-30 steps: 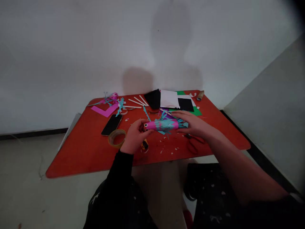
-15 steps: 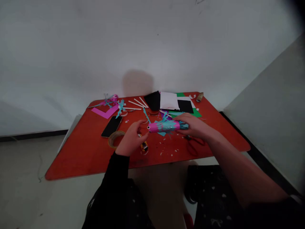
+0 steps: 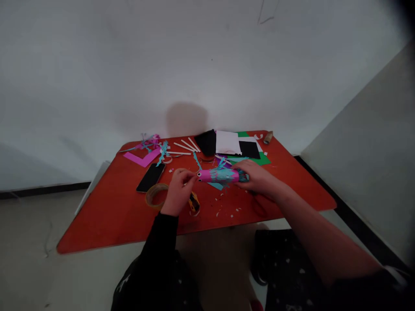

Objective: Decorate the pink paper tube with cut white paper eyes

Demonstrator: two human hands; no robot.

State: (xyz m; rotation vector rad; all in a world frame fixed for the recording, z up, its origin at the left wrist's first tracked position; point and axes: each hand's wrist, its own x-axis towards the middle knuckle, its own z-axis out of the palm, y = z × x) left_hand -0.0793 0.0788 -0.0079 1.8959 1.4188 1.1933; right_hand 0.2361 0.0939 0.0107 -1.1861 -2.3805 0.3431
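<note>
A paper fish (image 3: 223, 175), a pink tube with turquoise scales, a googly eye and a turquoise fringed tail, is held level above the table. Its tail end is in my right hand (image 3: 254, 176), closed round it with the thumb below. At the pink eye end, my left hand (image 3: 180, 185) has thumb and forefinger pinched together at the rim; whatever lies between the fingertips is hidden. Below that hand lies a yellow box cutter (image 3: 194, 202). A roll of tape (image 3: 149, 199) rests left of it. Scissors (image 3: 259, 205) lie dimly under my right forearm.
On the red table (image 3: 106, 216) are a phone (image 3: 151, 176), a pink paper piece (image 3: 139, 160), several white sticks (image 3: 179, 153), stacked sheets (image 3: 227, 142) and a cardboard tube (image 3: 268, 137). Paper scraps are strewn near the front edge. A wall stands behind.
My left thumb and fingers, apart before, have come together at the fish's front end. The fish and right hand have shifted slightly left in view, as the camera tilted a little up.
</note>
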